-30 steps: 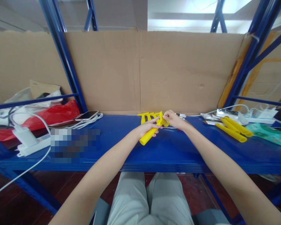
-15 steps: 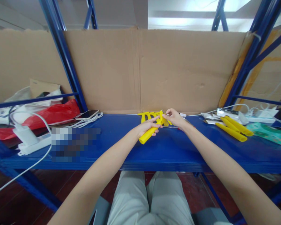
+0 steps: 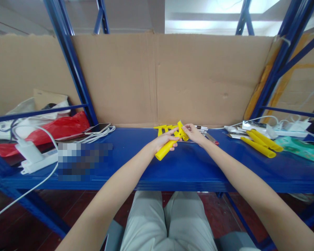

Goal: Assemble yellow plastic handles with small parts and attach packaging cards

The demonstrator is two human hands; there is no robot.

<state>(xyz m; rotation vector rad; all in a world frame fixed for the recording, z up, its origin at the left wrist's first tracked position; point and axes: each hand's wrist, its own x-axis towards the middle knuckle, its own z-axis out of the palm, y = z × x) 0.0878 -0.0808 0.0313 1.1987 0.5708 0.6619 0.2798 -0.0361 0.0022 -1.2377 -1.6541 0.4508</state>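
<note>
Above the middle of the shelf, my left hand [image 3: 163, 140] is closed around a yellow tubular handle [image 3: 164, 151], whose wide round end points down toward me. At the handle's far end is a yellow angled head piece [image 3: 180, 129]. My right hand [image 3: 194, 133] is closed on that head piece, thumb and fingers pinching its right side. My fingers hide where the head and the handle meet. Just behind my left hand lie several similar yellow head pieces [image 3: 161, 130] in a row.
Several loose yellow tubes [image 3: 259, 147] lie at the right by a green packet [image 3: 299, 148]. Pens [image 3: 202, 128] and a red-ended tool [image 3: 212, 138] rest behind my right hand. A white power strip [image 3: 39, 162] and red bag [image 3: 60, 126] are left. Cardboard [image 3: 157, 80] stands behind.
My right hand has shifted slightly down and right on the yellow head piece, which now shows more openly and looks turned. The left hand stays on the handle.
</note>
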